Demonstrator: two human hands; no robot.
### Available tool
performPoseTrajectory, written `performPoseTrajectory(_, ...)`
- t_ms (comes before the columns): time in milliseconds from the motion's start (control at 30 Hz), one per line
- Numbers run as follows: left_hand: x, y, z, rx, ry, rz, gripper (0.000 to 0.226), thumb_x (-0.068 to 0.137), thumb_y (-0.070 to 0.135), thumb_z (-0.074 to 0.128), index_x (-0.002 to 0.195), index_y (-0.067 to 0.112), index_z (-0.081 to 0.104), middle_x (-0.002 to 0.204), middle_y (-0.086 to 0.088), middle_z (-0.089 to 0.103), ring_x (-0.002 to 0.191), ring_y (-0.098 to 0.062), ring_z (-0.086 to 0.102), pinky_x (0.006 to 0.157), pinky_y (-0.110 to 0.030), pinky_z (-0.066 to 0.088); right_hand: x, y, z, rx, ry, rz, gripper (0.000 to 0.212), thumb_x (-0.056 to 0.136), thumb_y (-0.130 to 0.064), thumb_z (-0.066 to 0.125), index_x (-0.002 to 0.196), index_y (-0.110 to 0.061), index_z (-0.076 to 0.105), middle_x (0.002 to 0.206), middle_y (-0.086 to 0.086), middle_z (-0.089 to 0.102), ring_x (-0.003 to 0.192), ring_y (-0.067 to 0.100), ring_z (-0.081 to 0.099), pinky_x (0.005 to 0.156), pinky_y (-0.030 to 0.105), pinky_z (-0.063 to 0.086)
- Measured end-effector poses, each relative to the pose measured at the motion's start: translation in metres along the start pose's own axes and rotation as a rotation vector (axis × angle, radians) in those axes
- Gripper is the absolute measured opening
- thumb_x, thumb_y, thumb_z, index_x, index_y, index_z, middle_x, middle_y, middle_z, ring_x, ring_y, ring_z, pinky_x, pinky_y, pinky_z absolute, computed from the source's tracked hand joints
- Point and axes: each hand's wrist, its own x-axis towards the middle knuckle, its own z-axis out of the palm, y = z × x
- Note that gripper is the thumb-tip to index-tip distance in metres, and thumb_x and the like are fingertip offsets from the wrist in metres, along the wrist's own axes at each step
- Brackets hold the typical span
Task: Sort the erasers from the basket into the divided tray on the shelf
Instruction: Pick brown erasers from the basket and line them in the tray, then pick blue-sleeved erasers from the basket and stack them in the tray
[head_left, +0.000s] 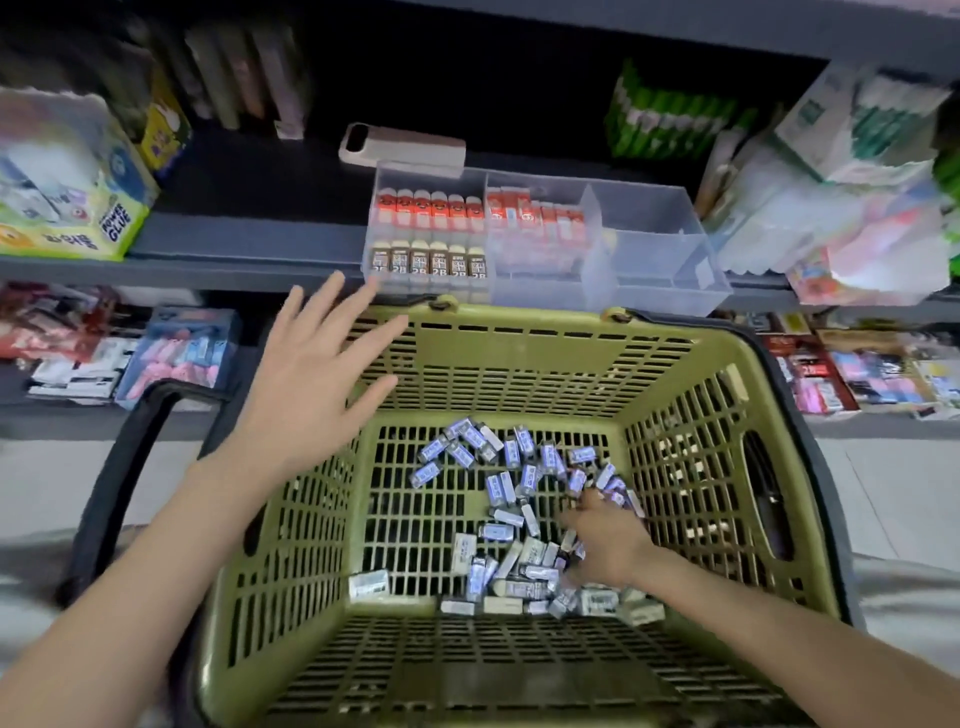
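A person's right hand (605, 543) reaches to the bottom of a green basket (519, 325), its fingers sunk among the loose blue-and-white erasers (498, 488) scattered across the slotted floor. Motion blur and the pile hide whether this grip has closed on any of them. The left hand (311, 384) hovers over the basket's far left corner, fingers spread wide and holding nothing, just short of the clear divided tray (649, 244) on the grey shelf (249, 244).

The tray's left section holds neat rows of orange-sleeved and brown-sleeved erasers, and the middle section holds red-and-white ones. The right-hand sections show none. The blue-and-white kind lies only in the basket, so the sorting looks well under way, with this last sort barely begun.

The step in hand appears to be gathering a batch from the basket. The next move probably calls for a firm hold on a few erasers, a lift over the rim, and a tidy placing in one of the right-hand sections.
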Motion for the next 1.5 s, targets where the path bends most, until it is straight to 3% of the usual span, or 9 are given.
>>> performPoseTrajectory(233,-0.035,0.027,0.016,-0.104,-0.088,0.103,0.036,0.088,0.037,0.05,0.11,0.016,0.07,0.133,-0.015,0.055,0.128,-0.038,0.044,0.109,-0.057,0.027,-0.006,0.027,0.018,-0.011,0.102,-0.238,0.073,0.072,-0.032,0.077,0.136,-0.028,0.042,0.133,0.002,0.033,0.109,0.019,0.05,0.091,0.025,0.044)
performPoseTrajectory(467,-0.028,0.031,0.019,-0.168,-0.16,-0.001,0.03,0.084,0.026,0.069,0.114,0.022,0.069,0.137,-0.007,0.053,0.132,-0.031,0.04,0.109,-0.05,0.027,0.015,0.005,0.003,-0.066,0.291,-0.374,0.054,0.083,-0.053,0.058,0.127,-0.022,0.055,0.111,0.0,0.047,0.108,0.018,0.041,0.088,0.028,0.037)
performPoseTrajectory(800,-0.031,0.035,0.018,-0.24,-0.178,-0.038,0.026,0.087,0.024,0.066,0.112,0.019,0.07,0.135,-0.006,0.054,0.13,-0.027,0.041,0.108,-0.039,0.025,0.029,-0.033,0.006,0.248,-0.035,-0.271,0.036,0.085,-0.025,0.066,0.119,-0.018,0.056,0.095,-0.001,0.048,0.092,0.016,0.048,0.072,0.025,0.032)
performPoseTrajectory(1033,-0.035,0.061,0.031,-0.456,-0.359,-0.209,0.024,0.092,0.029,0.058,0.114,0.025,0.065,0.129,0.006,0.054,0.124,-0.014,0.044,0.108,-0.031,0.031,0.017,-0.034,-0.002,0.116,0.102,-0.316,0.025,0.083,-0.009,0.064,0.106,-0.017,0.061,0.101,0.001,0.061,0.098,0.02,0.056,0.078,0.025,0.042)
performPoseTrajectory(1167,-0.029,0.082,0.045,-0.738,-0.633,-0.349,0.03,0.093,0.037,0.054,0.119,0.023,0.06,0.12,0.011,0.057,0.113,-0.009,0.053,0.094,-0.023,0.039,-0.005,-0.032,-0.039,0.749,0.095,-0.28,0.022,0.075,-0.012,0.076,0.093,-0.021,0.068,0.082,-0.006,0.061,0.076,0.012,0.055,0.07,0.028,0.046)
performPoseTrajectory(1233,-0.025,0.092,0.05,-0.971,-0.807,-0.461,0.041,0.094,0.041,0.051,0.13,0.022,0.05,0.12,0.007,0.058,0.106,-0.01,0.059,0.087,-0.022,0.047,-0.019,-0.043,-0.055,1.058,0.039,-0.38,0.022,0.071,-0.011,0.078,0.089,-0.022,0.07,0.086,0.008,0.068,0.078,0.027,0.061,0.078,0.039,0.052)
performPoseTrajectory(1333,-0.026,0.096,0.055,-1.244,-0.923,-0.667,0.031,0.098,0.029,0.046,0.124,0.011,0.049,0.104,-0.013,0.066,0.078,-0.019,0.071,0.067,-0.025,0.058,-0.021,-0.056,-0.06,1.256,-0.037,-0.496,0.028,0.073,-0.002,0.075,0.092,-0.022,0.071,0.095,0.01,0.071,0.082,0.024,0.067,0.077,0.03,0.055)
performPoseTrajectory(1400,-0.028,0.089,0.054,-1.131,-0.899,-0.752,0.031,0.1,0.023,0.042,0.124,0.004,0.049,0.095,-0.017,0.067,0.059,-0.017,0.067,0.049,-0.019,0.052,-0.015,-0.056,-0.051,1.128,-0.011,-0.467,0.027,0.074,-0.001,0.073,0.095,-0.018,0.069,0.095,0.004,0.071,0.087,0.016,0.067,0.083,0.03,0.053)
performPoseTrajectory(1500,-0.026,0.073,0.049,-1.005,-0.738,-0.835,0.029,0.101,0.02,0.04,0.125,0.006,0.05,0.09,-0.012,0.066,0.049,-0.009,0.059,0.041,-0.017,0.039,0.002,-0.052,-0.019,0.325,0.058,-0.463,0.041,0.078,-0.019,0.073,0.117,-0.015,0.061,0.118,0.001,0.063,0.107,0.016,0.057,0.097,0.035,0.044)
